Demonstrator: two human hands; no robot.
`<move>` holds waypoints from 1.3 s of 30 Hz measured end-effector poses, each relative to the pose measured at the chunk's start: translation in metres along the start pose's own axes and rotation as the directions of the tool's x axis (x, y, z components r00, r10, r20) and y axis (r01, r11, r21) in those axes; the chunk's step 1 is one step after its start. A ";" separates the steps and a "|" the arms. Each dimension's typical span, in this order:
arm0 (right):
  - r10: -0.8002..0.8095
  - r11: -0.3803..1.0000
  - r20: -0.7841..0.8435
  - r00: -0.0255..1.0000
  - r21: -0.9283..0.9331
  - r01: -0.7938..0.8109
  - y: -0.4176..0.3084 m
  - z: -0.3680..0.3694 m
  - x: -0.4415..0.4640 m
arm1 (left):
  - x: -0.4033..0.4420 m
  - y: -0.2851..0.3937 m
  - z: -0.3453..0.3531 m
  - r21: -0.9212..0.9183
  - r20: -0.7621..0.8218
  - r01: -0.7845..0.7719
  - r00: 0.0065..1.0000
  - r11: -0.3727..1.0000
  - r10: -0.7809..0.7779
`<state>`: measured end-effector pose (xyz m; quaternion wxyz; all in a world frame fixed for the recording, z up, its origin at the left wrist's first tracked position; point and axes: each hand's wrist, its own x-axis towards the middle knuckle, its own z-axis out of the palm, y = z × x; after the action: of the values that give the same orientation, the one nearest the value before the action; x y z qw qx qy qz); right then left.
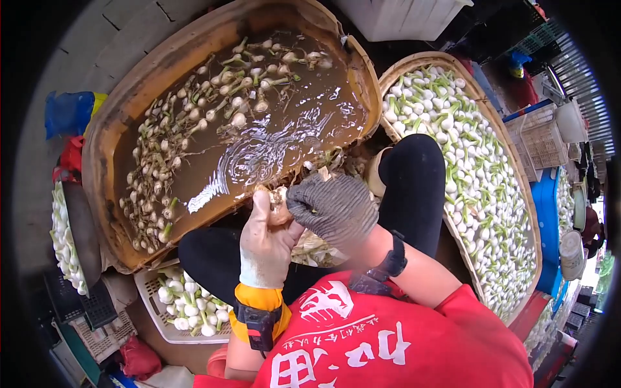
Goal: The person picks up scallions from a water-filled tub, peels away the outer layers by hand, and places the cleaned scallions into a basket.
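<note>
My left hand (266,242), in a white glove, is closed round a bulb (278,210) with a brownish outer skin. Right beside it, my right hand (333,208) in a dark grey glove has its fingers pressed together at the bulb's right side; whether it holds a tool is hidden. Peeled scraps (314,249) lie below the hands, between my knees. Just beyond, a large tub (97,174) of brown water holds many unpeeled bulbs (155,155) with roots and short green stems.
On the right, a long lined basket (384,84) is full of white peeled bulbs (479,187). A white crate (152,304) with peeled bulbs stands at the lower left. A white bin (404,19) is at the top, and a blue tub (546,213) at the far right.
</note>
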<state>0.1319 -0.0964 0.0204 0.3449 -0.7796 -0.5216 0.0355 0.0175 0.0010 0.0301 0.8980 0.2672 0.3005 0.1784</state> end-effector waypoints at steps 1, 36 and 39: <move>0.041 0.999 0.063 0.997 -0.014 -0.040 -0.003 0.001 0.000 | -0.004 0.002 -0.002 0.051 0.023 -0.009 1.000 0.999 0.008; 0.038 0.846 0.124 0.992 0.524 -0.098 -0.008 -0.021 -0.004 | -0.040 0.030 0.001 0.722 0.261 -0.120 0.959 0.681 -0.109; 0.074 0.893 0.179 0.981 0.426 -0.146 -0.012 -0.020 0.002 | -0.025 0.010 -0.027 0.674 0.249 -0.008 0.944 0.738 -0.218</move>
<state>0.1318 -0.1015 0.0428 0.4659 -0.7053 -0.4810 0.2329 -0.0195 0.0073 0.0292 0.7873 0.5773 0.2134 -0.0369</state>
